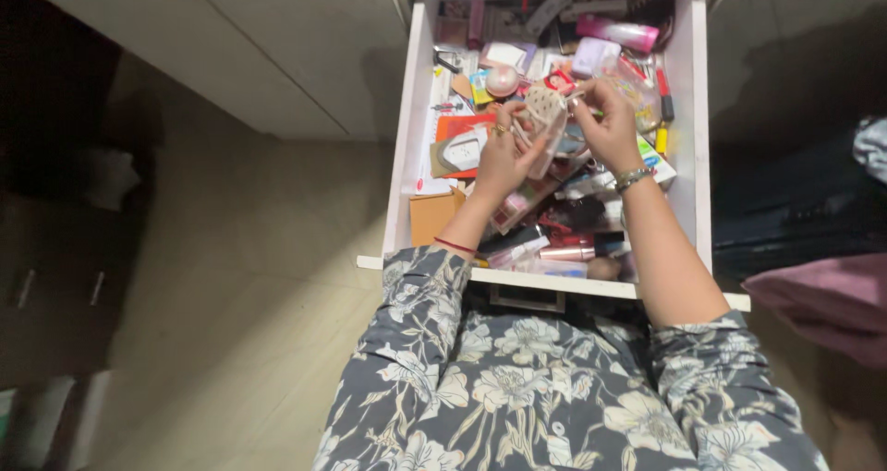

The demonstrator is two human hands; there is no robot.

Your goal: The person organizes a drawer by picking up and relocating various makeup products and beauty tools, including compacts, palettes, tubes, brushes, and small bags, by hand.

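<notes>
Below, a wide white drawer (688, 111) stands pulled out from a pale cabinet (277, 55), over a tan floor (231, 277), and it is crammed with small cosmetics and odds and ends. The person's floral grey garment (536, 388) fills the bottom of the view, with both forearms reaching forward over the drawer's front edge.

At the far right lie a dark case (795, 212) and a mauve cloth (822, 305).

Inside the drawer, an orange card (459, 125) sits left of centre with a white holder (462, 150) on it, and a tan box (432, 214) lies nearer the front left corner. A pink tube (617, 33) rests at the back right. A round pale compact (502, 81) sits just left of the hands. Lipsticks (568, 252) lie along the front.

The left hand (504, 157) and right hand (605, 125) meet above the middle of the drawer, and both grasp a small cream pouch (545, 111) with dots and a red top, held up clear of the clutter. The left fingers pinch its lower left side; the right fingers grip its upper right edge. A bracelet (632, 177) circles the right wrist and a thin red thread (455, 245) the left forearm.
</notes>
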